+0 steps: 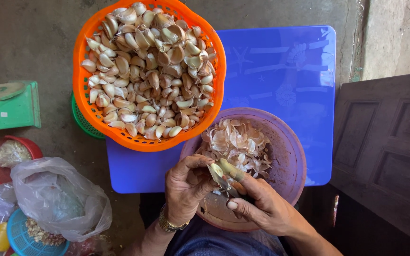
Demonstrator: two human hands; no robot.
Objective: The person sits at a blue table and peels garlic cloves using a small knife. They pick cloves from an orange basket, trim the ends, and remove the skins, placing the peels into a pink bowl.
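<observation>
Both hands meet over the purple bowl (293, 156): left hand (184, 189) pinches a garlic clove (216, 171), right hand (257, 204) grips a knife (228, 184).

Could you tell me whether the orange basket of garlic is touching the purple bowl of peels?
Cannot tell. In the head view the orange basket's rim overlaps the purple bowl's rim from above, so neither contact nor a gap shows.

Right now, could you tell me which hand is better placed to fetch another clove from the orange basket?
Probably the left hand: it lies nearer the orange basket and pinches only the garlic clove, while the right hand holds the knife over the purple bowl.
</observation>
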